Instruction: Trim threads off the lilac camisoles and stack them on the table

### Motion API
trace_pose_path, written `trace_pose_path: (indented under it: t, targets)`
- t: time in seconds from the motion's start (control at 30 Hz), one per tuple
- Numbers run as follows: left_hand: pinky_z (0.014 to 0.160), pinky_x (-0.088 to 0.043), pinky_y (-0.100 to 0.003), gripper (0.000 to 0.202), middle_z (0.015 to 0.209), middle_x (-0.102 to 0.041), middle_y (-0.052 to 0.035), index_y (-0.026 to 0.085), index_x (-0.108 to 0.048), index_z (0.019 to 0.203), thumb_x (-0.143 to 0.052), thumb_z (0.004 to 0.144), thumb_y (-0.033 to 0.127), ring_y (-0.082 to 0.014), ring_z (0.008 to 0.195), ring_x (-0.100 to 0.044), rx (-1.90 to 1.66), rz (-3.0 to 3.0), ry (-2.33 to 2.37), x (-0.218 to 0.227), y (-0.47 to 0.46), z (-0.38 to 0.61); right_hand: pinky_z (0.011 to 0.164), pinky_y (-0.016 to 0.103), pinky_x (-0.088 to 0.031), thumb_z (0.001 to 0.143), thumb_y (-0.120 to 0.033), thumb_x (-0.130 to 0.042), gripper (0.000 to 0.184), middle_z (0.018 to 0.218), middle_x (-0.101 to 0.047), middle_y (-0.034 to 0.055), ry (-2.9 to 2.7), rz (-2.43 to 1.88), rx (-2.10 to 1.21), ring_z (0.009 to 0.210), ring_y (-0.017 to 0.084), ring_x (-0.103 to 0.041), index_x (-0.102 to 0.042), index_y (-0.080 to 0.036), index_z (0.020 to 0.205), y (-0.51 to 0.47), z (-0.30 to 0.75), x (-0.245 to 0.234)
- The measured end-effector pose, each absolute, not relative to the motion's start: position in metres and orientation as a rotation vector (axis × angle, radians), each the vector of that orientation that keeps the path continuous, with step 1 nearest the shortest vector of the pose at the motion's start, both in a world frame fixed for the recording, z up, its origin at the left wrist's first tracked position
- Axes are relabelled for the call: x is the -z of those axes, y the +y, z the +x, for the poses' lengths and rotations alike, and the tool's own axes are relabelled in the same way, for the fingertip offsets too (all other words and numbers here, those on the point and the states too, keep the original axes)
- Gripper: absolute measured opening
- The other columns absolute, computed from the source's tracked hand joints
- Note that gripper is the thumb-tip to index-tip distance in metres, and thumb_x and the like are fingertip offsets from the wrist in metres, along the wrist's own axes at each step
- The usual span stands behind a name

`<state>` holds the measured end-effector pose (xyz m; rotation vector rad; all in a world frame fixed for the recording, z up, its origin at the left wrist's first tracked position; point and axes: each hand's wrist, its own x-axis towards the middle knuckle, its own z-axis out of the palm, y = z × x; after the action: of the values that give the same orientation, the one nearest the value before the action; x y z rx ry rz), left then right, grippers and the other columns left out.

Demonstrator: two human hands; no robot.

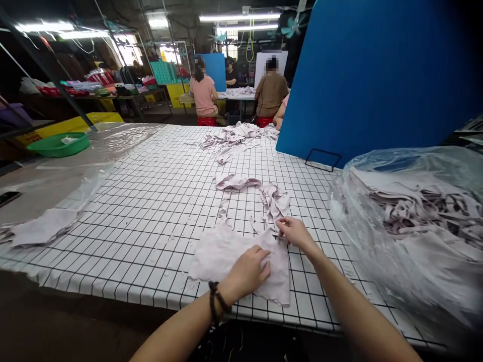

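A pale pinkish-grey cloth piece (pixel 226 254) lies flat near the front edge of the table, its lower edge slightly wavy. My left hand (pixel 251 269) rests on it, fingers a little bent and spread, holding nothing. At the upper right corner of this piece, my right hand (pixel 294 232) has its thumb and fingertips pinched together on the cloth's edge. Narrow strips of the same cloth (pixel 274 201) run up from that corner in a crumpled loop. How the strips join the flat piece is partly hidden by my right hand.
A clear plastic bag (pixel 341 201) of stacked cloth stands at right, beside a tall blue board (pixel 362 75). More crumpled cloth (pixel 237 134) lies at the table's far side. Folded cloth (pixel 47 226), a phone (pixel 9 197) and a green basin (pixel 60 146) are left. Several people sit beyond.
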<state>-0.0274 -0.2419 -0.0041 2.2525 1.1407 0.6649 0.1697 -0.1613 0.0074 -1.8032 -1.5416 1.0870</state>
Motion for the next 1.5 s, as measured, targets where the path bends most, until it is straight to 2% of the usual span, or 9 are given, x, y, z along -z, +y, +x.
trace_pose_path:
  t: [0.27,0.47,0.73,0.87,1.0,1.13,1.23,1.4,1.5]
  targets:
    - [0.076,-0.050,-0.029,0.036,0.098,-0.058,-0.0063,0.024,-0.058,0.117,-0.052,0.082,0.021,-0.0181,0.088,-0.056,-0.545,2.189,1.246,0.027,-0.217,0.000,0.051,0.023,-0.032,0.074,-0.049,-0.060,0.032,0.065,-0.065,0.0032,-1.660,-2.028,-0.702,0.061,0.016,-0.057,-0.059,-0.019,0.062,-0.094,0.152,0.012]
    - [0.069,-0.046,-0.025,0.032,0.091,-0.057,-0.0027,0.028,-0.059,0.115,-0.050,0.085,0.024,-0.0151,0.080,-0.055,-0.462,2.171,1.302,0.021,-0.213,0.001,0.045,0.022,-0.028,0.069,-0.040,-0.062,0.028,0.047,-0.054,-0.0010,-1.431,-1.888,-1.020,0.046,0.011,-0.046,-0.055,-0.018,0.053,-0.067,0.165,0.020]
    - [0.071,-0.044,-0.026,0.033,0.092,-0.057,-0.0025,0.029,-0.059,0.116,-0.049,0.084,0.023,-0.0152,0.081,-0.055,-0.432,2.112,1.310,0.021,-0.213,0.002,0.040,0.022,-0.028,0.072,-0.048,-0.059,0.035,0.051,-0.053,-0.0020,-1.273,-1.684,-1.105,0.038,0.008,-0.037,-0.063,-0.014,0.074,-0.043,0.187,0.004]
    - [0.073,-0.044,-0.027,0.032,0.091,-0.057,-0.0019,0.030,-0.061,0.113,-0.051,0.084,0.024,-0.0155,0.083,-0.055,-0.456,2.018,1.294,0.019,-0.213,0.001,0.049,0.024,-0.038,0.077,-0.049,-0.058,0.037,0.066,-0.062,0.0031,-1.369,-1.516,-0.956,0.052,0.012,-0.050,-0.068,-0.014,0.078,-0.041,0.190,-0.020]
    - [0.070,-0.045,-0.027,0.037,0.094,-0.058,-0.0025,0.026,-0.054,0.121,-0.053,0.086,0.038,-0.0136,0.078,-0.055,-0.613,1.642,1.185,0.007,-0.203,-0.003,0.064,0.025,-0.045,0.088,-0.032,-0.051,0.025,0.091,-0.066,0.0057,-1.924,-1.304,-0.611,0.077,0.016,-0.059,-0.072,-0.021,0.096,-0.074,0.187,-0.041]
    - [0.056,-0.048,-0.025,0.055,0.117,-0.052,-0.0105,0.023,-0.036,0.134,-0.048,0.088,0.049,-0.0101,0.068,-0.058,-0.791,1.021,1.005,-0.009,-0.191,-0.005,0.063,0.023,-0.044,0.089,-0.018,-0.048,0.030,0.102,-0.064,0.0046,-2.349,-1.156,-0.302,0.083,0.015,-0.060,-0.067,-0.027,0.109,-0.121,0.176,-0.040]
    - [0.054,-0.049,-0.024,0.055,0.121,-0.051,-0.0123,0.019,-0.046,0.124,-0.061,0.080,0.048,-0.0105,0.067,-0.061,-0.846,0.911,0.960,-0.014,-0.187,-0.006,0.061,0.022,-0.044,0.088,-0.016,-0.048,0.031,0.104,-0.063,0.0051,-2.418,-1.088,-0.281,0.081,0.014,-0.060,-0.066,-0.027,0.111,-0.143,0.170,-0.029]
    - [0.048,-0.044,-0.020,0.041,0.078,-0.064,-0.0063,0.010,-0.061,0.088,-0.058,0.081,0.050,-0.0078,0.051,-0.055,-0.804,0.907,1.022,-0.013,-0.194,-0.009,0.061,0.024,-0.048,0.087,-0.012,-0.047,0.033,0.111,-0.063,0.0052,-2.349,-1.128,-0.424,0.078,0.014,-0.062,-0.065,-0.026,0.110,-0.151,0.172,-0.022]
    - [0.052,-0.046,-0.021,0.040,0.088,-0.066,-0.0081,0.011,-0.060,0.089,-0.059,0.081,0.050,-0.0086,0.056,-0.059,-0.825,0.854,1.013,-0.012,-0.202,-0.009,0.071,0.026,-0.051,0.085,-0.007,-0.044,0.035,0.111,-0.064,0.0037,-2.342,-1.076,-0.655,0.085,0.014,-0.064,-0.066,-0.025,0.106,-0.151,0.175,-0.028]
